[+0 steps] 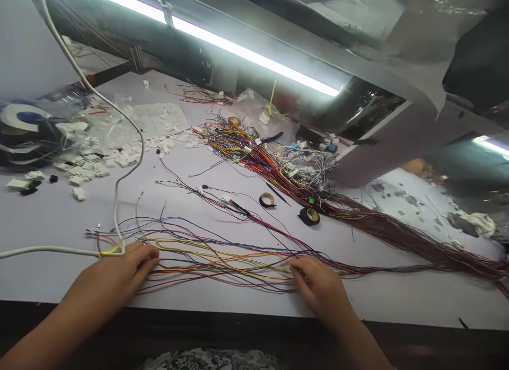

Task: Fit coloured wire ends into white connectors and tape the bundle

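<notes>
A wire bundle [226, 258] with yellow, red, blue and black strands lies fanned out along the front of the white table. My left hand [123, 269] is closed on wires near their loose left ends, thumb against the fingertips. Small metal terminals show on some ends beyond it. Farther right, my right hand [320, 285] pinches the same bundle where the strands draw together; which strands it grips is hard to make out. Just behind the bundle runs a thinner red and black wire branch [258, 219] with a small white connector.
Two black tape rolls [309, 216] lie behind the wires. A thick wire harness [278, 182] crosses the table to the right. White connectors [85, 168] are heaped at left near plastic bags. A white cable [131, 126] hangs across the left side, below a tube lamp [254, 57].
</notes>
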### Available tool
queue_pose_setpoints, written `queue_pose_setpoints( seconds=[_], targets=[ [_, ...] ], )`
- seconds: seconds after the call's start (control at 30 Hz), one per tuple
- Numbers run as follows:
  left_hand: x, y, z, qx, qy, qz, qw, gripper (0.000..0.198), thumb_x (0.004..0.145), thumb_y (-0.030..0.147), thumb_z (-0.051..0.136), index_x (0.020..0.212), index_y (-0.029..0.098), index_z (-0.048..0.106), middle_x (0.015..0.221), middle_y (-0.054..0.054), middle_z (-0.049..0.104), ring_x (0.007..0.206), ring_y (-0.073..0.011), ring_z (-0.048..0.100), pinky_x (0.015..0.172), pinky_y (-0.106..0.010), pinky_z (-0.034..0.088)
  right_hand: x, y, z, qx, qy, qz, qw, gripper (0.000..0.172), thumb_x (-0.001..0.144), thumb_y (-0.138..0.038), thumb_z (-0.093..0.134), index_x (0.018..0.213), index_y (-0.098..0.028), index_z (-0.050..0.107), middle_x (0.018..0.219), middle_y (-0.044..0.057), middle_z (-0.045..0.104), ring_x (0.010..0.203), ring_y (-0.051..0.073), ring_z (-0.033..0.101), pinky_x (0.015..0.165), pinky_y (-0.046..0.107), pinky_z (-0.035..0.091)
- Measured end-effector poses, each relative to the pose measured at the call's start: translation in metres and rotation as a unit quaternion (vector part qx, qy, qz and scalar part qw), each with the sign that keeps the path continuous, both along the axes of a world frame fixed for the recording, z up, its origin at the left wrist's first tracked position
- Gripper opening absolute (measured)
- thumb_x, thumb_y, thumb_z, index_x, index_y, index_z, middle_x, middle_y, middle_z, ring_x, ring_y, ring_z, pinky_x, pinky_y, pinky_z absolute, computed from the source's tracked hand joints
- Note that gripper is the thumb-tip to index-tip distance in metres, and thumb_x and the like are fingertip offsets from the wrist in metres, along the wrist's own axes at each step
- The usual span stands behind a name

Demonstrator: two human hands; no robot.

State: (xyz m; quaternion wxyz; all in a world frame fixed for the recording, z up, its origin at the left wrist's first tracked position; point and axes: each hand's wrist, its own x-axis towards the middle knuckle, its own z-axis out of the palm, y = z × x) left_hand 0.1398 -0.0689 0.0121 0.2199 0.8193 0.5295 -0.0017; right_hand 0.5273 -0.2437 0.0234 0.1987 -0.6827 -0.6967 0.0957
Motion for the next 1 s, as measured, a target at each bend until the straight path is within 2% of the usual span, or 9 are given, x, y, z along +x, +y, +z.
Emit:
queue_pose_setpoints(
  seconds=[0.1, 0.27, 0.5, 0.6, 0.7, 0.8, 0.9, 1.0],
  targets=[
    [0.008, 0.003, 0.009, -0.049, 0.039, 0.001, 0.998, 0.03, 0.088, 0.044, 0.037, 0.086, 0.027, 0.062, 0.085, -0.003, 0.069, 0.068, -0.0264, 0.067, 0.056, -0.033, 0.044, -0.002, -0.005, 0.008, -0.066, 0.013, 0.009, 0.998, 0.012, 0.094, -0.017, 0.048, 0.095, -0.022, 0.059, 0.086, 0.002, 0.065, 0.08, 0.017, 0.058, 0.073, 0.03, 0.043],
    [0.014, 0.003, 0.017, -0.067, 0.045, 0.009, 0.997, 0.03, 0.088, 0.045, 0.035, 0.086, 0.027, 0.06, 0.089, -0.004, 0.069, 0.074, -0.0289, 0.068, 0.06, -0.036, 0.045, -0.014, -0.009, 0.013, -0.181, -0.005, 0.042, 0.983, 0.012, 0.091, -0.015, 0.052, 0.088, -0.022, 0.061, 0.084, 0.0, 0.065, 0.081, 0.016, 0.058, 0.073, 0.028, 0.041],
    [0.008, -0.001, 0.002, -0.068, 0.055, 0.007, 0.996, 0.033, 0.091, 0.046, 0.031, 0.093, 0.029, 0.059, 0.101, -0.001, 0.067, 0.076, -0.0252, 0.067, 0.063, -0.036, 0.045, -0.04, 0.001, 0.003, -0.183, -0.104, 0.05, 0.976, 0.014, 0.09, -0.015, 0.054, 0.081, -0.021, 0.063, 0.082, 0.001, 0.066, 0.078, 0.018, 0.058, 0.068, 0.029, 0.038],
    [0.007, -0.005, -0.002, -0.047, 0.045, 0.006, 0.998, 0.034, 0.093, 0.047, 0.031, 0.095, 0.028, 0.059, 0.103, -0.001, 0.066, 0.075, -0.0239, 0.067, 0.063, -0.035, 0.045, -0.054, 0.01, 0.002, -0.177, -0.161, 0.027, 0.971, 0.017, 0.086, -0.009, 0.056, 0.076, -0.02, 0.063, 0.081, 0.002, 0.065, 0.076, 0.019, 0.059, 0.065, 0.029, 0.037],
    [0.004, -0.012, -0.002, -0.005, -0.014, 0.009, 1.0, 0.035, 0.094, 0.046, 0.032, 0.098, 0.027, 0.061, 0.102, -0.001, 0.066, 0.076, -0.0221, 0.067, 0.064, -0.033, 0.046, -0.065, 0.014, -0.002, -0.175, -0.2, 0.001, 0.964, 0.019, 0.081, -0.004, 0.056, 0.073, -0.02, 0.064, 0.08, 0.003, 0.066, 0.075, 0.021, 0.061, 0.062, 0.03, 0.036],
    [0.001, -0.024, 0.0, 0.057, -0.129, -0.007, 0.99, 0.027, 0.095, 0.042, 0.04, 0.098, 0.027, 0.061, 0.095, 0.0, 0.066, 0.085, -0.0195, 0.065, 0.071, -0.029, 0.047, -0.068, 0.011, -0.011, -0.157, -0.223, 0.004, 0.962, 0.02, 0.077, -0.003, 0.056, 0.069, -0.02, 0.063, 0.075, 0.004, 0.066, 0.069, 0.021, 0.062, 0.059, 0.03, 0.035],
    [0.004, -0.041, 0.002, 0.085, -0.221, -0.054, 0.97, 0.014, 0.095, 0.03, 0.047, 0.1, 0.026, 0.06, 0.088, 0.0, 0.064, 0.083, -0.0159, 0.062, 0.074, -0.026, 0.047, -0.06, 0.007, -0.019, -0.116, -0.215, 0.026, 0.969, 0.019, 0.076, -0.004, 0.055, 0.068, -0.02, 0.06, 0.068, 0.003, 0.064, 0.063, 0.02, 0.061, 0.057, 0.03, 0.035],
    [0.018, -0.056, 0.003, 0.092, -0.281, -0.111, 0.949, 0.014, 0.094, 0.017, 0.049, 0.102, 0.023, 0.058, 0.086, -0.001, 0.063, 0.077, -0.0138, 0.058, 0.07, -0.025, 0.046, -0.045, 0.005, -0.021, -0.095, -0.166, 0.057, 0.98, 0.015, 0.077, -0.009, 0.053, 0.07, -0.023, 0.054, 0.063, 0.0, 0.061, 0.057, 0.018, 0.059, 0.054, 0.029, 0.037]
  ],
)
